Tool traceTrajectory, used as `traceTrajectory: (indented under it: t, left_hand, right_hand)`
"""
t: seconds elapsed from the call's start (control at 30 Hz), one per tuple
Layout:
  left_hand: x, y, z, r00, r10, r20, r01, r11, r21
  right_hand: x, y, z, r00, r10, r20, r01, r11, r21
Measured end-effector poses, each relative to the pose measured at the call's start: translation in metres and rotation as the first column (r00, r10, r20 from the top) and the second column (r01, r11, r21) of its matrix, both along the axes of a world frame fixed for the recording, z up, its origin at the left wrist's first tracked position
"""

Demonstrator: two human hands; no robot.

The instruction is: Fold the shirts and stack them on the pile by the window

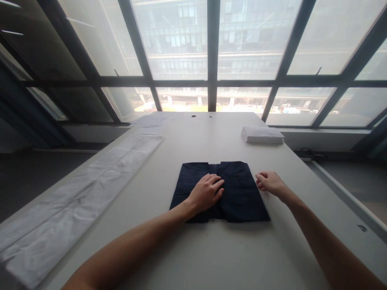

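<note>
A wall of dark-framed windows (250, 40) lets hazy daylight over a smooth white table (211, 257). On it, directly beneath the fingers of the left hand (208, 189), lies the dark navy cloth (238, 193), folded into a flat, roughly square shape with its two halves meeting near those fingertips. The left fingers are extended and slightly spread, palm down across the middle. The right hand (269, 183) is at the cloth's right edge, fingers curled in toward the thumb; whether they pinch the edge or sit just beside it, I cannot tell.

To handle this well, I would press the left palm evenly so the middle does not slip, and bring the right fingers along the edge with light, even tension, keeping the fold lines straight.

The navy fabric looks thin and matt, with soft creases beside the left fingertips and notched gaps at its near and far edges. Beyond the right fingertips sits a white stack (263, 136), its layers squared in a neat block. Well left of the left fingers, a long white cloth (99, 185) runs in a strip, faintly shiny and wrinkled, with a lengthwise line.
</note>
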State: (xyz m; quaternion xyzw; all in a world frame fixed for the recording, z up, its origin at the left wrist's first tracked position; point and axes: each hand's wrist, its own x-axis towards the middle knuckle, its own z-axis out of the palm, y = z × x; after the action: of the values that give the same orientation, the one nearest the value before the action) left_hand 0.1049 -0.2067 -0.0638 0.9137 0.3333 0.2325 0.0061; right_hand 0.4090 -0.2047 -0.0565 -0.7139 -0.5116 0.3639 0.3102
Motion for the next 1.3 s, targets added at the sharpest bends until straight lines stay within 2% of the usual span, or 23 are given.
traceTrajectory:
  t: [0.1,0.23,0.47,0.67,0.83,0.93,1.0,1.07,1.13,1.2,1.23,1.3]
  left_hand:
    - [-0.001,0.003,-0.004,1.000,0.004,-0.006,-0.004,1.000,-0.013]
    - [-0.001,0.004,-0.006,1.000,0.014,-0.009,-0.014,0.999,-0.042]
    - [-0.001,0.003,-0.004,1.000,0.031,-0.006,-0.031,0.999,-0.018]
    - [-0.003,0.002,-0.001,0.999,0.042,0.005,-0.041,0.999,-0.027]
    - [-0.005,0.004,0.000,0.998,0.051,0.044,-0.045,0.991,-0.127]
    - [-0.010,0.011,0.004,0.996,0.005,0.085,0.014,0.975,-0.221]
    - [-0.016,0.018,0.009,0.990,-0.019,0.140,0.057,0.961,-0.269]
    - [-0.024,0.027,0.016,0.972,0.005,0.234,0.070,0.948,-0.312]
    - [-0.033,0.034,0.025,0.933,0.090,0.349,0.052,0.925,-0.377]
    - [-0.045,0.039,0.033,0.877,0.199,0.437,0.048,0.869,-0.493]
    - [-0.051,0.040,0.036,0.843,0.258,0.472,0.068,0.820,-0.569]
    - [-0.065,0.041,0.037,0.761,0.378,0.528,0.163,0.676,-0.719]
  right_hand:
    - [-0.005,-0.004,0.006,0.992,-0.034,-0.119,0.030,0.999,-0.038]
    - [0.002,-0.004,0.006,0.976,-0.030,-0.216,0.013,0.997,-0.080]
    - [0.011,-0.004,0.002,0.924,0.162,-0.348,-0.189,0.981,-0.047]
    - [0.000,-0.014,0.010,0.921,0.201,-0.335,-0.207,0.978,0.017]
    - [-0.018,-0.019,0.025,0.848,0.141,-0.511,-0.170,0.985,-0.010]
    - [-0.038,-0.017,0.040,0.776,0.116,-0.621,-0.130,0.991,0.022]
    - [-0.055,-0.015,0.054,0.779,0.080,-0.622,-0.078,0.996,0.030]
    - [-0.075,-0.013,0.069,0.815,0.039,-0.578,-0.031,0.999,0.024]
    - [-0.097,-0.010,0.085,0.850,0.032,-0.526,-0.021,0.999,0.028]
    - [-0.119,-0.006,0.097,0.868,0.060,-0.493,-0.041,0.998,0.048]
    - [-0.131,-0.004,0.102,0.872,0.078,-0.483,-0.055,0.997,0.061]
    - [-0.154,-0.001,0.107,0.876,0.119,-0.468,-0.088,0.992,0.088]
